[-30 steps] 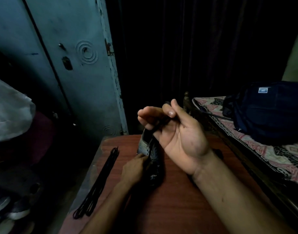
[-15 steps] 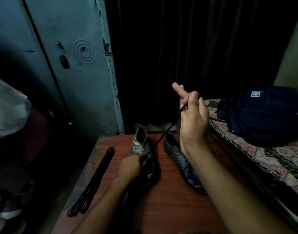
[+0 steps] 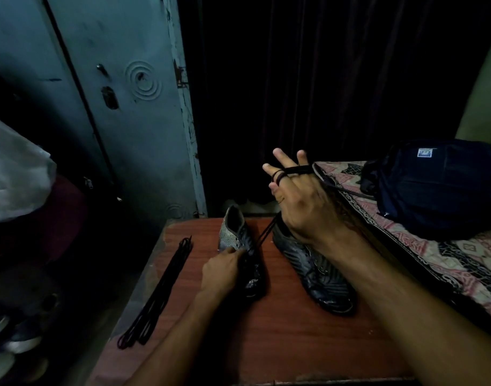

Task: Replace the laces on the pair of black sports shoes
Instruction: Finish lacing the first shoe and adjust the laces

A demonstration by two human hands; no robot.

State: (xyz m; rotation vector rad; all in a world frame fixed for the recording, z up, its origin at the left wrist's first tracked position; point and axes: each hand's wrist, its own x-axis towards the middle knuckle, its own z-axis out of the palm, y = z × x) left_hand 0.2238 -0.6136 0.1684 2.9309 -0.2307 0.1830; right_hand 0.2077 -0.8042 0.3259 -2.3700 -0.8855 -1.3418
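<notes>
On the reddish table (image 3: 280, 344) by a bed (image 3: 461, 263), the right hand (image 3: 300, 201) holds a lace (image 3: 262, 238); the left hand (image 3: 222, 270) seemingly grips the shoe (image 3: 238, 235).

Single head-worn wide-angle view, looking forward and down, close over a wooden table (image 3: 294, 344)

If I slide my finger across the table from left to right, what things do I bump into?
Loose black laces → left hand → left shoe → right shoe → patterned bedcover with the dark blue bag.
</notes>
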